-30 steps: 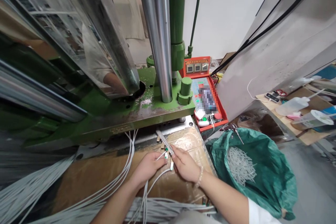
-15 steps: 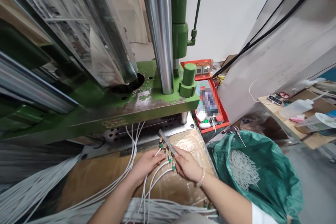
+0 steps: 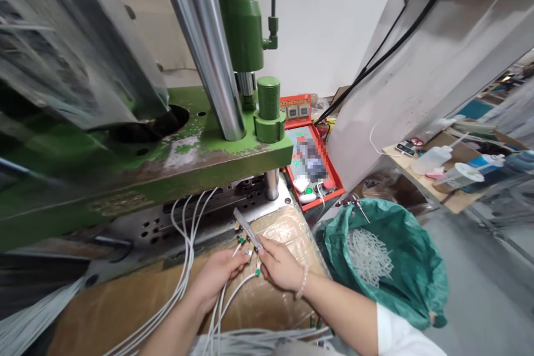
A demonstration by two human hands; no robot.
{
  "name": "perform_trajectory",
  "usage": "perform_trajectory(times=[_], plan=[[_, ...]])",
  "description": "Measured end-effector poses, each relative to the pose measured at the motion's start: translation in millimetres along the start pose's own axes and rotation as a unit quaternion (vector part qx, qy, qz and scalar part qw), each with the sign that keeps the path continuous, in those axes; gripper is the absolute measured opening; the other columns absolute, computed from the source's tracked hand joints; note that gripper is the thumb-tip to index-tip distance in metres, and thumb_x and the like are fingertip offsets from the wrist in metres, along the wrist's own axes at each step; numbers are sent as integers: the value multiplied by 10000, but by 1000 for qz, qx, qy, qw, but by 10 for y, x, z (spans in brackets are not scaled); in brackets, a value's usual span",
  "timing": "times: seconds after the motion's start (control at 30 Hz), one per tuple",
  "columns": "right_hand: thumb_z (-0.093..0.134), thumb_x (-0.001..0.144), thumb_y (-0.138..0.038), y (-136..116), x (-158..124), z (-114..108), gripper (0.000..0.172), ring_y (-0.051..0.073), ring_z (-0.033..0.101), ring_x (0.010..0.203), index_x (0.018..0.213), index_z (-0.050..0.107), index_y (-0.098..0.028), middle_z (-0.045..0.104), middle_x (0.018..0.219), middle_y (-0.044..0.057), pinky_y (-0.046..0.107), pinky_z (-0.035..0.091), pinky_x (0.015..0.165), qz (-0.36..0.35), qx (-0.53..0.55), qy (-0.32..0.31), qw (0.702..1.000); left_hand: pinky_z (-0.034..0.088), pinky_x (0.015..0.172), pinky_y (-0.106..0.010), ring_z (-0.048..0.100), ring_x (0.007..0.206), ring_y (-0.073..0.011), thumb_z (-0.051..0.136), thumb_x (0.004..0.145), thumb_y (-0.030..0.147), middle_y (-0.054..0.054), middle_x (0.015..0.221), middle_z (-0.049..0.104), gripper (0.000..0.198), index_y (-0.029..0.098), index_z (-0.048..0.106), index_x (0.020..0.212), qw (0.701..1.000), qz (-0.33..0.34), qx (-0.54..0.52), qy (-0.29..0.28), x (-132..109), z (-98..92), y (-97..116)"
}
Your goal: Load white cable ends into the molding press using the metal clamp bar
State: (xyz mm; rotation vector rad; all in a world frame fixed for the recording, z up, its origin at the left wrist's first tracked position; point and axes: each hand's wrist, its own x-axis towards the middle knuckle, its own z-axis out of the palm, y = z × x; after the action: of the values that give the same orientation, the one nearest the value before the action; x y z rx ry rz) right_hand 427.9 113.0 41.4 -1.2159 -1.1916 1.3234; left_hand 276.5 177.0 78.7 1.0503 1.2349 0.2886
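The green plate sits higher than earlier, while above the cardboard the left hand pinches a white cable beside the metal bar the right hand grips, its plugs apparently only partly dealt with.

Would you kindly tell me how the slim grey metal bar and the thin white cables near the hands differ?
The slim grey metal bar is straight, while the thin white cables bend in loose curves. The bar is one piece in the right hand; the cables are several, with one passing into the left hand. The bar looks metallic, whereas the cables are white. Both are long and narrow.
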Motion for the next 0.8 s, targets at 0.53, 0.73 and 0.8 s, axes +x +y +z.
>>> perform_trajectory(times=[0.53, 0.73, 0.8], plan=[[485, 856, -617, 11, -50, -30, 696, 65, 328, 301, 1379, 424, -161, 431, 437, -83, 153, 271, 281, 76, 102, -23, 992, 79, 422, -192, 213, 412, -30, 779, 507, 479, 94, 477, 361, 437, 141, 563, 682, 995, -21, -91, 18, -20, -106, -6], [478, 875, -594, 40, -62, -40, 663, 64, 325, 301, 1369, 431, -155, 426, 432, -84, 150, 269, 288, 72, 106, -38, 991, 61, 416, -215, 200, 398, -30, 741, 533, 425, 93, 446, 340, 370, 157, 494, 592, 997, -27, -76, 6, -39, -58, 45], [486, 872, -591, 50, -67, -40, 666, 62, 323, 304, 1364, 435, -146, 420, 432, -86, 148, 268, 291, 73, 114, -37, 990, 47, 420, -217, 175, 400, -27, 737, 534, 417, 100, 438, 319, 360, 153, 500, 597, 996, -32, -79, -8, -38, -70, 60]])
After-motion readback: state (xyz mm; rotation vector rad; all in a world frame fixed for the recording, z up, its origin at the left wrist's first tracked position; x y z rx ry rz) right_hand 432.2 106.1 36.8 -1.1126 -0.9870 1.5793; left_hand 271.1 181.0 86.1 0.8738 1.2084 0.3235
